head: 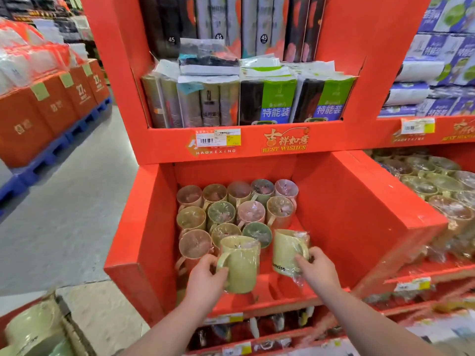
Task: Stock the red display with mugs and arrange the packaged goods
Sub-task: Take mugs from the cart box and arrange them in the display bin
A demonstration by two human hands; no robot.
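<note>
A pale green mug, plastic-wrapped, is gripped by its handle in the curled fingers of the left hand. The right hand grasps a second green mug at its handle. Just beyond both sets of fingers, wrapped mugs stand in the red display bin, with packaged goods shelved above.

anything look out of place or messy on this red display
Yes: on the upper shelf one dark package lies flat and crooked atop the upright packs rather than standing in line. In the bin, the stocked mugs stand in neat rows; the lettered mug in the right hand is tilted, but it is held, not placed.
</note>
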